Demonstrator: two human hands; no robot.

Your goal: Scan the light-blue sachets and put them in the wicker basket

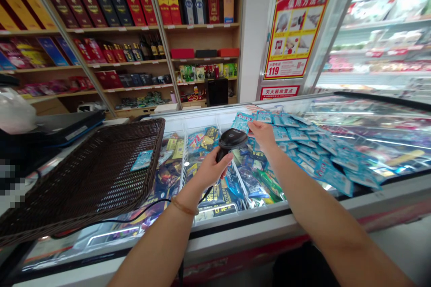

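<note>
My left hand (215,166) is wrapped round the handle of a black barcode scanner (232,138), whose cable trails down past my wrist. A light-blue packet (241,121) is pinched by its edge in my right hand (262,133), just beyond the scanner's head. Right of that hand, a spread-out pile of matching blue packets (303,136) lies on the glass top of the chest freezer (242,226). One more blue packet (142,160) lies by itself inside the dark brown wicker basket (101,166) on the left.
Colourful packaged goods (208,188) show through the freezer glass, parted by white wire dividers. The scanner's black cable (134,217) runs across the freezer to the left. Shelves of boxes (121,9) stand behind, and a red and yellow poster (299,22) hangs on the wall.
</note>
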